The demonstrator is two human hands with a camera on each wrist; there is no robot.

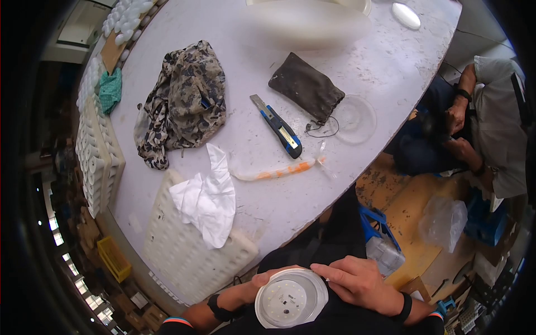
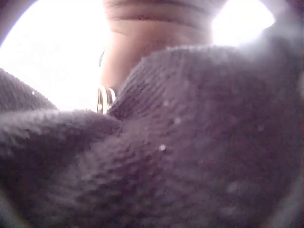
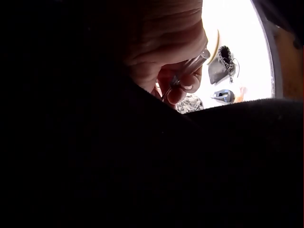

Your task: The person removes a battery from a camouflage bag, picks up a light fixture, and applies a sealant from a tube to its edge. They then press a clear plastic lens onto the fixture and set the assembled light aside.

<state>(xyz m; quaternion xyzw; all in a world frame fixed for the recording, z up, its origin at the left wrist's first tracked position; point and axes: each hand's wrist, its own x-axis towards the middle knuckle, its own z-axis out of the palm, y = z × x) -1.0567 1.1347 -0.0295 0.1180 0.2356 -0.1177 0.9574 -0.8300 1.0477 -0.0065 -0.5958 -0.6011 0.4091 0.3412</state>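
At the bottom centre of the head view, a round white lamp housing (image 1: pixel 287 298) with a disc of small LEDs faces up. My left hand (image 1: pixel 245 290) grips its left side, thumb at the rim. The index finger of my right hand (image 1: pixel 357 283) reaches to the upper right rim. In the right wrist view the curled fingers of that hand (image 3: pixel 175 57) hold a clear rod-like piece (image 3: pixel 192 66); what it belongs to is unclear. Dark cloth (image 2: pixel 190 133) fills most of the left wrist view and hides the left fingers.
On the table (image 1: pixel 245 72) lie a blue-black cutter (image 1: pixel 279 129), a dark pouch (image 1: pixel 306 86), camouflage cloth (image 1: pixel 190 100), white cloth (image 1: pixel 206 204) on a dimpled tray (image 1: pixel 184 251), and an orange-marked plastic roll (image 1: pixel 279 171). Another person's hands (image 1: pixel 458 125) are at the right.
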